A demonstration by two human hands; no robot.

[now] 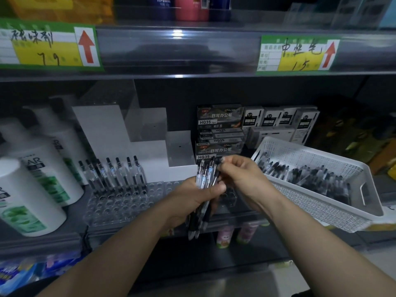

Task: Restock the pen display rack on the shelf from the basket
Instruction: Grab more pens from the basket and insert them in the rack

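My left hand [194, 199] grips a bunch of clear gel pens [204, 179] upright in front of the shelf. My right hand [242, 179] pinches the top of one pen in that bunch. The clear pen display rack [120, 205] lies on the shelf to the left, full of round holes. Several pens [115, 174] stand in its back row. The white perforated basket [321, 161] sits at the right, tilted on the shelf edge, with many loose pens [310, 179] inside.
Large white bottles [32, 189] stand at the far left of the shelf. A white stepped stand [137, 136] rises behind the rack. Stacked pen boxes [220, 133] sit at the back centre. Price tags hang on the shelf edge above.
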